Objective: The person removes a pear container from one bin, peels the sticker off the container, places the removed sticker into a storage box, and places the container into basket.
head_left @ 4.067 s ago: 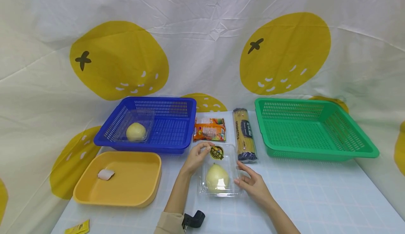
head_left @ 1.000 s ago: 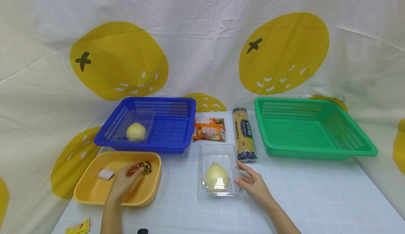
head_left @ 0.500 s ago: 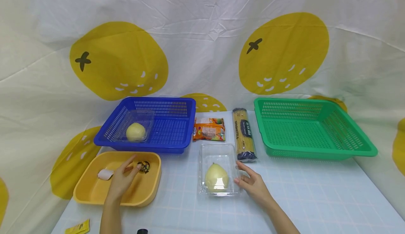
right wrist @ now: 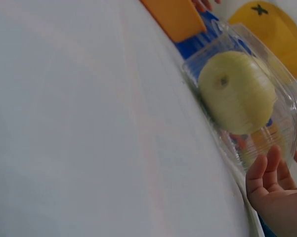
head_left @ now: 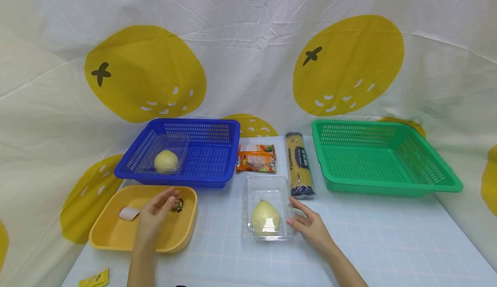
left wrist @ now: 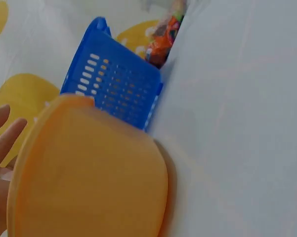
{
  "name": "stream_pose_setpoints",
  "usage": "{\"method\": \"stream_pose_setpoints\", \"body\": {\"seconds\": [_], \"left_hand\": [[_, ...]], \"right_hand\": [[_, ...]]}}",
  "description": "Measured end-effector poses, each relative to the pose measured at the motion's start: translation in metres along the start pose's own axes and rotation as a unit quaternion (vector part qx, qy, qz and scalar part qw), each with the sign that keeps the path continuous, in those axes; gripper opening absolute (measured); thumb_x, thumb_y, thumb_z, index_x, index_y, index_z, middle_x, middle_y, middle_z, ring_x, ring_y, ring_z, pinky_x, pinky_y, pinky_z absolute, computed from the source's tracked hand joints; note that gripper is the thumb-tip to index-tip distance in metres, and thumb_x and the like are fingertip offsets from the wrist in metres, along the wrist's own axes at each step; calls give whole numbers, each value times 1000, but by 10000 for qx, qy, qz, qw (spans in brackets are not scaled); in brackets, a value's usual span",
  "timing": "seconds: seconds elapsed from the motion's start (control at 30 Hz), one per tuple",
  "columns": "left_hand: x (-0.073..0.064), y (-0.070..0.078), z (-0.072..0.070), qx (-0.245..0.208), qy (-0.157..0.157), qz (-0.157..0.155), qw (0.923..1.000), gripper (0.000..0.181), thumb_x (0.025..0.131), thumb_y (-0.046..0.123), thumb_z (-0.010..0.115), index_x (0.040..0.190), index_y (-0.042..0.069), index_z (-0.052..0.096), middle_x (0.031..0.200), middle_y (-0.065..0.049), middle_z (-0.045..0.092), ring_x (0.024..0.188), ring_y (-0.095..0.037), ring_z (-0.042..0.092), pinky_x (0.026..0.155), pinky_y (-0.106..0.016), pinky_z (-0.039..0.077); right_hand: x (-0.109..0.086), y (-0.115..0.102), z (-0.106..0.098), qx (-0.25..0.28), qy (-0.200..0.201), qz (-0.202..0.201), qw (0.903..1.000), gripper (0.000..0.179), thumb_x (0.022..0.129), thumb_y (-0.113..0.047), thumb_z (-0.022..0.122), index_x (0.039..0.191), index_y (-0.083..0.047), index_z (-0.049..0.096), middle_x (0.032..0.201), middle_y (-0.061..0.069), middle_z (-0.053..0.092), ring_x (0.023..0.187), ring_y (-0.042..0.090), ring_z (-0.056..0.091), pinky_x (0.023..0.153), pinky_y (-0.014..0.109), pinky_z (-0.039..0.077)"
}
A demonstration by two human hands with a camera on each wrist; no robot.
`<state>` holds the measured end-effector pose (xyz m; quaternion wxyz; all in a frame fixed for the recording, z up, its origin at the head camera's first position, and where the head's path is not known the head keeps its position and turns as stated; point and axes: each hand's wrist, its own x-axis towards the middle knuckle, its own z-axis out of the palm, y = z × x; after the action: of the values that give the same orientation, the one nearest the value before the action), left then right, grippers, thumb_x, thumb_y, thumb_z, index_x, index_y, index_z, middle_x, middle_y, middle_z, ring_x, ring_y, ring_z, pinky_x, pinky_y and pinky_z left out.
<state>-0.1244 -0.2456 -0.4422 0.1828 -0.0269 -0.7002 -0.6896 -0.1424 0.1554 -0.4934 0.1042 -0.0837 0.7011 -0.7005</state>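
Note:
My left hand (head_left: 155,213) is over the yellow basin (head_left: 116,239), its fingers loosely spread; in the left wrist view the fingers (left wrist: 9,140) show behind the basin's rim. Close to the thumb tip lies a round black-and-gold sticker (head_left: 178,205), partly hidden by the hand. At the middle of the table a clear plastic box (head_left: 268,185) with its lid down contains a pale yellow-green pear (head_left: 265,218). My right hand (head_left: 312,228) holds the box at its right side, thumb and index finger on the edge. The right wrist view shows the other fingers curled beside the box wall.
A crumpled whitish piece (head_left: 129,213) lies in the basin. Behind stands a blue basket (head_left: 209,157) with another boxed fruit (head_left: 166,162). An orange snack packet (head_left: 256,158), a spaghetti pack (head_left: 300,164) and a green basket (head_left: 365,162) line the back. A yellow sachet (head_left: 94,279) lies front left.
My left hand took the round sticker from the box's lid to the basin, let it go there and has lifted slightly. My right hand has stayed at the box.

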Motion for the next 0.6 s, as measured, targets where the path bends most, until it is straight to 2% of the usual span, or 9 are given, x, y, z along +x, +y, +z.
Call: {"method": "stream_pose_setpoints", "body": {"seconds": [0.23, 0.33, 0.53, 0.6], "left_hand": [[2, 1, 31, -402, -759, 389, 9955, 28, 92, -6, 52, 118, -17, 53, 106, -9, 68, 96, -15, 66, 82, -25, 53], [2, 0, 41, -401, -966, 416, 9936, 28, 92, -5, 53, 119, -14, 54, 108, -11, 67, 98, -15, 65, 83, -25, 53], [-1, -1, 64, -412, -1067, -199, 9932, 35, 91, 3, 59, 122, -13, 52, 110, -11, 66, 102, -21, 63, 86, -27, 52], [-2, -2, 72, -361, -1144, -309, 9923, 36, 91, 4, 60, 122, -11, 53, 111, -16, 64, 103, -23, 63, 86, -27, 52]], "right_hand": [[1, 2, 0, 8, -1, -57, 10000, 67, 86, -5, 65, 144, -2, 33, 139, 26, 35, 82, 9, 60, 71, 19, 51], [1, 3, -1, 28, -13, -89, 10000, 67, 86, -4, 65, 144, -1, 33, 139, 26, 35, 80, 8, 59, 70, 18, 51], [1, 3, -1, 35, -13, -130, 9999, 68, 86, -4, 65, 144, -1, 32, 138, 26, 36, 79, 8, 59, 69, 18, 51], [1, 3, -1, 16, -11, -127, 9999, 67, 86, -4, 65, 144, -1, 33, 138, 26, 36, 79, 8, 59, 68, 18, 51]]}}
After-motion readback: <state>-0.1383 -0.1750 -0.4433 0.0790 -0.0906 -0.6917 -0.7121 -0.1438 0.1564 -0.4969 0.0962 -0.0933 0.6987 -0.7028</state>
